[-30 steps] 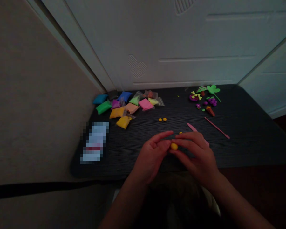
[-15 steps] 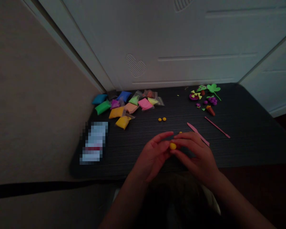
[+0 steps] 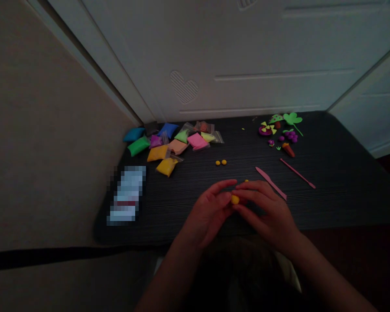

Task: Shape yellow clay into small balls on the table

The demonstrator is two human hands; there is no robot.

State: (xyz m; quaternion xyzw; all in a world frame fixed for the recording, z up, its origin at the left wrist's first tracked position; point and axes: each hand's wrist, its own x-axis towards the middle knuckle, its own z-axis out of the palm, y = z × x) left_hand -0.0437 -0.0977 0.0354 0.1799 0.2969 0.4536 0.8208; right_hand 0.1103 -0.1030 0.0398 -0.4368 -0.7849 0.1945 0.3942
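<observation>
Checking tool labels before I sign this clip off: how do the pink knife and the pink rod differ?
The pink knife has a broad, pointed blade; the pink rod is thin.
The pink knife lies nearer the right hand; the pink rod lies farther right.
Both slant similarly on the table, unheld.

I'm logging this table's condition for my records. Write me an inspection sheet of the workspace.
Surface: dark table, finely lined.
Job's things: yellow piece, held; two yellow lumps on the table; pink knife and pink stick to the right.
Clutter: coloured packets at back left; pixelated object nearer; small coloured shapes at back right.
Left hand: thumb beside the yellow piece; contact unclear.
Right hand: holds the yellow piece.
Cables: nothing seen.
Surroundings: white panel behind, wall at left.
</observation>
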